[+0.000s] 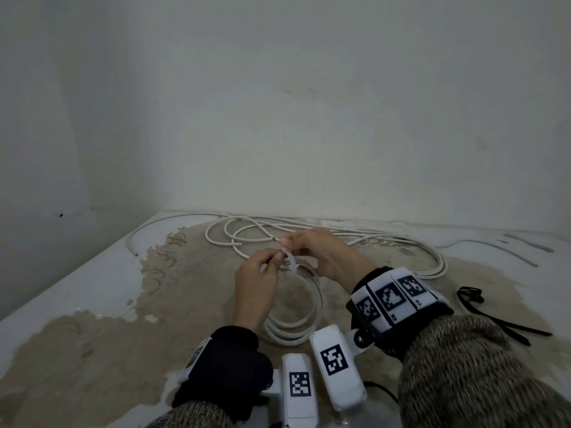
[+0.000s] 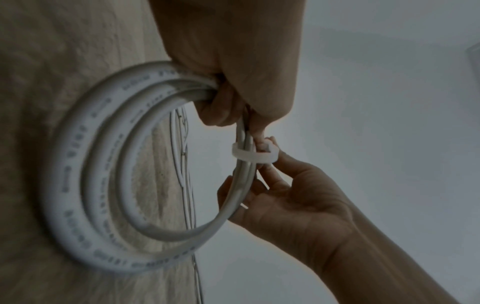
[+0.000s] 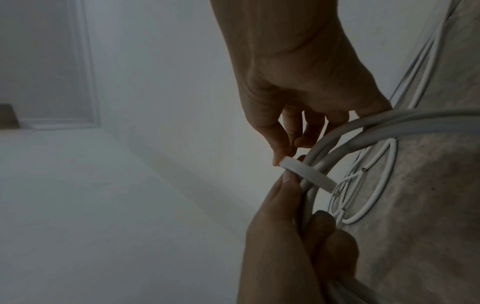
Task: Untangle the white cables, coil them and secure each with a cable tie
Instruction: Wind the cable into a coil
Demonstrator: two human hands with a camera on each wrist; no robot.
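**Hands closing a tie on the first coil**

Left hand: fingers curled round the gathered turns of the coiled white round cable, holding the coil upright just above the patchy beige-and-white work surface. Right hand: thumb and forefinger pinched on the pale translucent plastic cable tie, other fingers loosely curled beside the bundle.

Step in hand, as I read it: securing. The tie already loops round the bundled turns, between the two hands, but sits slack, with a gap between band and cable.

Next move likely calls for drawing the tail through the head until the band bites. The left hand has to keep the turns stacked so none slips out of the loop.

Right of the hands, on the surface: a few black cable ties, lying apart from the work.

Farther back, near the plain grey-white wall: the remaining loose white cables, in overlapping loops, not yet coiled.

Hard to make out:
- The tie's head and tail are covered by fingertips; cannot tell whether the tail is engaged.
- Both ends of the coiled cable are hidden.
- How many separate cables lie in the far tangle is unclear.
- Wrist views are dim.
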